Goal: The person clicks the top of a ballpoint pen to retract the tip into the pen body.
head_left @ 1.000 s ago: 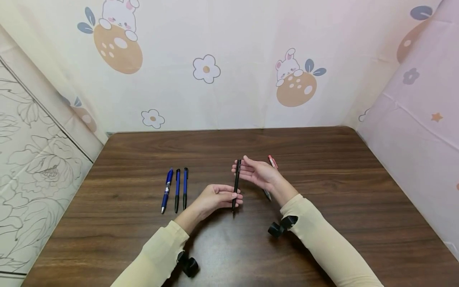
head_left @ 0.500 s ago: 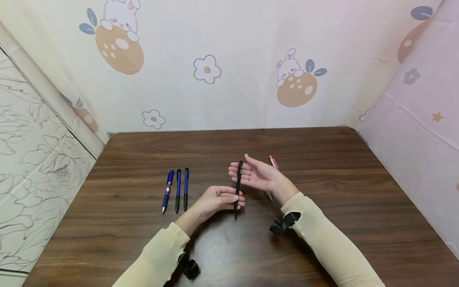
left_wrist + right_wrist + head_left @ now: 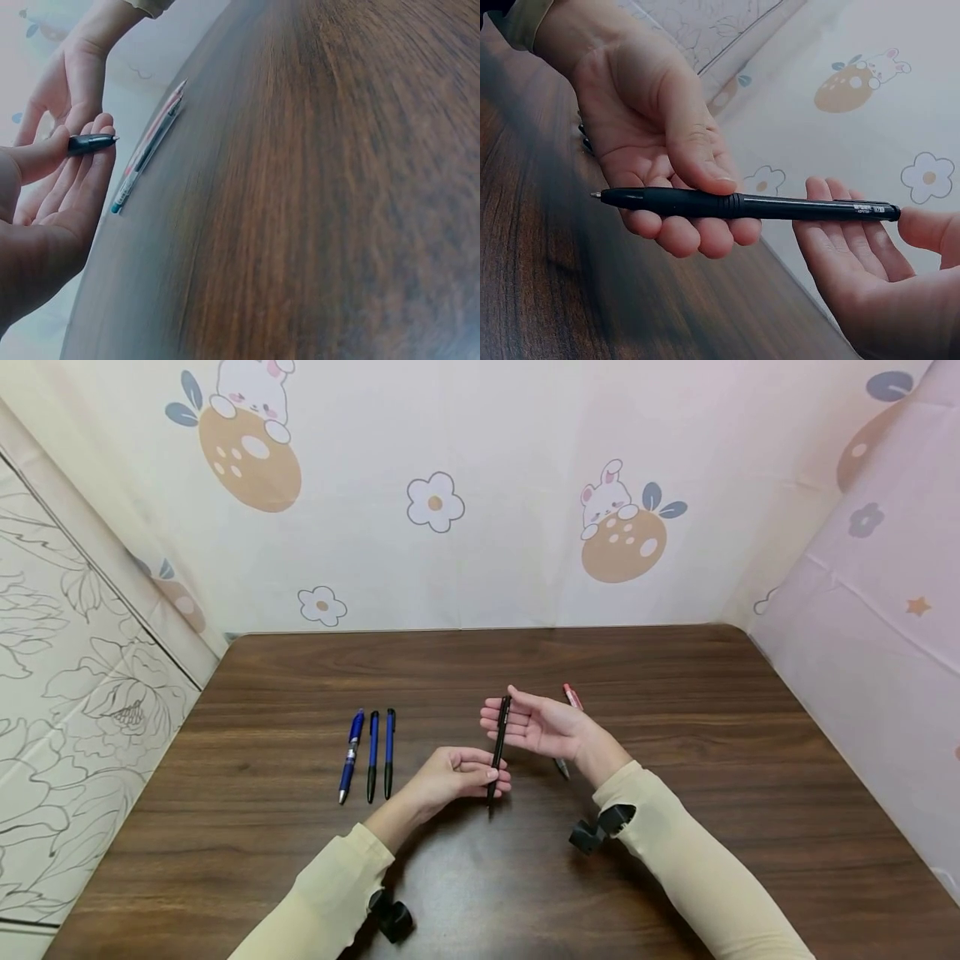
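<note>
Between thumb and fingers, my left hand (image 3: 450, 777) pinches a black ballpoint pen (image 3: 502, 727) near its tip, above the table. In the right wrist view the metal point shows out of the black pen (image 3: 787, 208). My right hand (image 3: 543, 727) lies palm up at the other end, fingers straight beneath the barrel. Its thumb (image 3: 930, 229) touches the pen's button end. Behind the right hand lies a pen with a red top (image 3: 572, 696), its middle hidden. The left wrist view shows clear and reddish barrels (image 3: 146, 154) there; whether one pen or two I cannot tell.
Left of the hands, three blue pens lie side by side: a thicker one (image 3: 350, 756) and two slimmer ones with black grips, the middle pen (image 3: 372, 756) and the right pen (image 3: 389, 753). A patterned curtain (image 3: 510, 552) stands behind the brown wooden table (image 3: 262, 860).
The black pen has leaned slightly, its upper end a little further right than one second ago. Both hands keep nearly the same place; the pens on the table have not moved.
</note>
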### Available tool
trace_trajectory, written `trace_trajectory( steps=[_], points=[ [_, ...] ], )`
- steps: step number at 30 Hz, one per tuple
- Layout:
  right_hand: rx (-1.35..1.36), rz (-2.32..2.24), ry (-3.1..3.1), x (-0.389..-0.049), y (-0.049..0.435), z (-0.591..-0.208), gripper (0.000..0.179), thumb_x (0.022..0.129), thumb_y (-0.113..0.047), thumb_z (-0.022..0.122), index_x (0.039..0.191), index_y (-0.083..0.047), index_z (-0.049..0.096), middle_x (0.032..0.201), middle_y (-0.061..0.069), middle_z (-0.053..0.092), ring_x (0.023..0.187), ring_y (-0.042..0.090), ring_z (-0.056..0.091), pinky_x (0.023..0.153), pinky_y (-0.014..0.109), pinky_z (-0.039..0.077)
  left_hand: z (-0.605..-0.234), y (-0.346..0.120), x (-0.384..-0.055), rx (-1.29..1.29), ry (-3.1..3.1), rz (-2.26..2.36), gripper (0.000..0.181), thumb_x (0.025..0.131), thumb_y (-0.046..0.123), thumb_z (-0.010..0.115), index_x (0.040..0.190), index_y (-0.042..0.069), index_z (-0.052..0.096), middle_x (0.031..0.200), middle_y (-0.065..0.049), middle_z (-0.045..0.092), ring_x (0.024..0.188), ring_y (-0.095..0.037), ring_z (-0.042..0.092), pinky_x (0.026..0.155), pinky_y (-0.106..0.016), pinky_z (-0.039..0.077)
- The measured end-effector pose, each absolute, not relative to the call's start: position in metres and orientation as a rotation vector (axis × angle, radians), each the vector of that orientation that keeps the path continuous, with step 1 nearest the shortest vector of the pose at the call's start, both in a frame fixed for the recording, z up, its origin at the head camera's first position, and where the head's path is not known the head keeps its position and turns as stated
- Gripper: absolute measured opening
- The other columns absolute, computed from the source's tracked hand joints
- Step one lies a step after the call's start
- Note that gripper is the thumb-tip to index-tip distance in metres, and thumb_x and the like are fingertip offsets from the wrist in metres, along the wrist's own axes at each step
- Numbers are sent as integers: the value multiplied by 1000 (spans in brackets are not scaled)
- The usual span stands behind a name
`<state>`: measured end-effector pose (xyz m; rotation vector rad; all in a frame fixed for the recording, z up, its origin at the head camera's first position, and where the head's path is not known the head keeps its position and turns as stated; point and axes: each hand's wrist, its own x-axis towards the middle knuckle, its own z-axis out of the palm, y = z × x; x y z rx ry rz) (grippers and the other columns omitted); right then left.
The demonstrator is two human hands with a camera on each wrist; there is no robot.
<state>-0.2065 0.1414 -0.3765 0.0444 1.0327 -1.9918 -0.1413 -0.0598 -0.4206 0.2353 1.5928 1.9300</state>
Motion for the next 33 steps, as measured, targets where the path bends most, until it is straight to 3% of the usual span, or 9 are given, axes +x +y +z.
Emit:
trace_trajectory(
  steps=[8,14,24,33],
  points=[
    [-4,-2015,1109,-202,138,-378,41,104,-35,37,104,-10,69,101,2,74,99,14,69,92,26,55,-422,-60,-141,235,1608,1954,37,94,1,56,125,-19,50,118,-33,63,88,-11,72,90,-37,58],
    [-12,-2077,1093,-201,139,-382,34,102,-34,41,103,-11,67,96,1,74,96,13,70,92,26,55,-421,-61,-142,267,1580,1956,38,94,0,55,126,-20,48,122,-38,57,89,-11,72,91,-38,57],
    [7,-2041,1068,-203,138,-382,37,102,-34,44,103,-7,69,104,6,73,101,16,70,92,27,56,-417,-62,-140,258,1608,1946,37,94,1,57,124,-20,50,117,-36,62,87,-12,72,91,-40,57],
    [8,-2012,1095,-204,137,-375,37,104,-32,41,107,-6,67,106,6,73,101,18,70,92,28,56,-415,-66,-144,279,1656,1934,36,94,1,57,123,-20,52,117,-41,57,85,-11,72,88,-38,58]
  ],
)
